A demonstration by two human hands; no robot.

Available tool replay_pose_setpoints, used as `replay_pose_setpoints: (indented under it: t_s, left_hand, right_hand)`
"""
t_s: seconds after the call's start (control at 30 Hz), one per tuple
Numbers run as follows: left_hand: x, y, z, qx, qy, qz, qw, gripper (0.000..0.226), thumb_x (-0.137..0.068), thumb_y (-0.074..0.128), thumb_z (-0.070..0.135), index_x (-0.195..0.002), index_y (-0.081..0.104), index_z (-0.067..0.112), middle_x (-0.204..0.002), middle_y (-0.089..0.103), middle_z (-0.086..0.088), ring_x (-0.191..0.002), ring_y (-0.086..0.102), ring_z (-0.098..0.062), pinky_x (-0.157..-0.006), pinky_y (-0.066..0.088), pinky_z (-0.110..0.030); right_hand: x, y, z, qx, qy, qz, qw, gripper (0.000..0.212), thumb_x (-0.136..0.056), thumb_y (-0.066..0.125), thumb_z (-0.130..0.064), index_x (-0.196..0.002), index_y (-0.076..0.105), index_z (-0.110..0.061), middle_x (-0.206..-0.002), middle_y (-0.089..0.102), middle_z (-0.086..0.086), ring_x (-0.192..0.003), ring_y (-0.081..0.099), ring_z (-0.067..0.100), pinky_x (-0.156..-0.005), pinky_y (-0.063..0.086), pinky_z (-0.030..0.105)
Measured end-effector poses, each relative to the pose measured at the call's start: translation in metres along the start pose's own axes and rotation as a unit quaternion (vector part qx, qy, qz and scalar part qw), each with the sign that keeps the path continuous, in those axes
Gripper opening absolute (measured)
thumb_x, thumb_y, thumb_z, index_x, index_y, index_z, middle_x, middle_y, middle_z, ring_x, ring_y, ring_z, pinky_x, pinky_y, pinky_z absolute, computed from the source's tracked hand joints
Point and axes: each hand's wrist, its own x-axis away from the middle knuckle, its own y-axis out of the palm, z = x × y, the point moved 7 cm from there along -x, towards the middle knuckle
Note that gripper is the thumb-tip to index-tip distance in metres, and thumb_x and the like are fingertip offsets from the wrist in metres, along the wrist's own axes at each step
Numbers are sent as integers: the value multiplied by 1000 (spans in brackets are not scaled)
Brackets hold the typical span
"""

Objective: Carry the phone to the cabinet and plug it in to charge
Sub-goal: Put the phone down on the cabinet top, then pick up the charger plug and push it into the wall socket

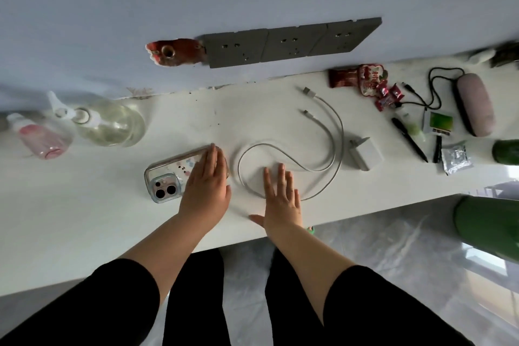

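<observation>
Both hands are out over the white counter now, palms down, fingers flat and spread, neither one gripping anything. The left hand lies across the far end of the phone, fingertips reaching past its edge; the phone lies face down under it, camera lenses up, poking out to the left of that hand. The right hand rests just beside it, flat on the counter inside the loop of the white charging cable, with the cord passing close by the fingers.

That phone looks like a stiff slab in a glossy clear case, light enough for one hand, but slick I'd say, and glass won't forgive a drop onto the floor. The sensible hold would be across the long edges, thumb on one side and fingers on the other, rather than pressing from above as now.

The cable is the opposite: limp, springy, light. Its two connector ends lie beyond the right hand, toward the wall, and the white adapter sits to the right of that hand, apparently not joined to the cord. I'd pinch the small connector by its hard shell, never the cord. The wall sockets wait straight ahead, empty.
</observation>
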Motion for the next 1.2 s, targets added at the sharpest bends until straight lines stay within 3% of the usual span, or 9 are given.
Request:
replay_pose_setpoints:
  t_s: [0.13,0.27,0.4,0.53,0.7,0.8,0.87,1.03,1.2]
  left_hand:
    - [10,9,11,53,-9,-30,998,64,-94,47,20,-149,19,8,-157,25,-15,-141,28,-30,-112,29,-41]
    - [17,21,28,158,-52,-62,984,49,-93,46,21,-142,38,17,-142,47,-7,-125,48,-28,-100,41,-39]
    - [1,41,93,278,-95,-107,950,40,-91,49,22,-132,48,21,-129,57,-2,-116,55,-21,-97,45,-38]
    - [-26,60,140,365,-164,-105,911,36,-88,58,23,-123,54,14,-119,65,-5,-107,60,-23,-86,45,-30]
    - [-63,90,179,436,-317,-98,836,61,-81,63,52,-108,65,-3,-108,69,-22,-103,64,-35,-85,48,-37]
    - [-74,102,194,450,-439,-54,776,82,-70,71,58,-122,49,-3,-124,58,-20,-112,58,-35,-93,45,-39]
    - [-79,103,202,400,-478,-40,781,86,-69,71,59,-124,41,0,-126,50,-19,-118,51,-35,-96,40,-42]
    - [-85,109,201,376,-483,0,791,71,-71,71,52,-118,47,5,-121,53,-17,-111,53,-37,-91,43,-41]
    - [-70,100,178,508,-411,50,756,37,-73,67,26,-99,48,7,-81,58,-3,-67,55,-21,-64,41,-30]
  right_hand:
    - [6,-8,-2,-56,-78,51,994,70,-92,54,-38,-151,20,-25,-162,15,-4,-149,14,16,-121,11,33]
    - [18,-22,60,-64,22,99,993,41,-91,54,-36,-129,51,-19,-134,53,1,-127,43,22,-107,30,34]
    - [12,-48,149,-52,154,88,983,82,-86,57,-51,-148,21,-12,-157,22,10,-145,19,27,-116,20,39]
    - [-18,-41,164,-5,118,-24,993,128,-74,60,-69,-146,-26,-8,-154,-36,7,-145,-27,26,-120,-9,43]
    - [-29,-23,169,-12,99,-35,994,134,-70,62,-69,-142,-32,-8,-148,-43,6,-141,-33,24,-120,-11,40]
    - [-32,-17,173,-11,104,-41,994,116,-83,59,-49,-142,-34,-11,-142,-49,5,-135,-40,21,-116,-16,40]
    - [-33,-16,174,4,107,-31,994,101,-91,50,-33,-141,-35,-12,-141,-51,6,-130,-43,21,-112,-20,39]
    - [-33,-15,176,-17,92,-7,996,96,-93,45,-31,-131,-42,-17,-142,-50,3,-130,-44,21,-109,-23,38]
    - [-32,-19,176,-64,76,-16,995,130,-72,64,-64,-132,-42,-19,-138,-50,-1,-132,-40,16,-114,-18,37]
